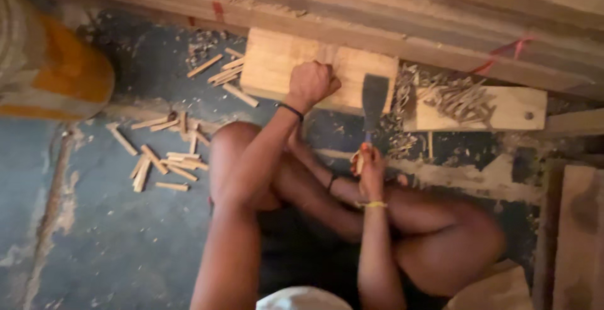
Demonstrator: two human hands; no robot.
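1. We see split sticks (165,162) scattered at nine o'clock of our knees, shavings (458,99) at two o'clock.
2. Our left hand (311,83) is clenched on a small wood piece (327,54) atop the block (277,65) (twelve o'clock).
3. Our right hand (370,170) grips the broad blade (374,99), raised just right of it.

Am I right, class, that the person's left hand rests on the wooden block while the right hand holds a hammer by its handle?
Not quite. The head view shows the right hand holding a broad flat blade, not a hammer. The left hand does rest on the wooden block.
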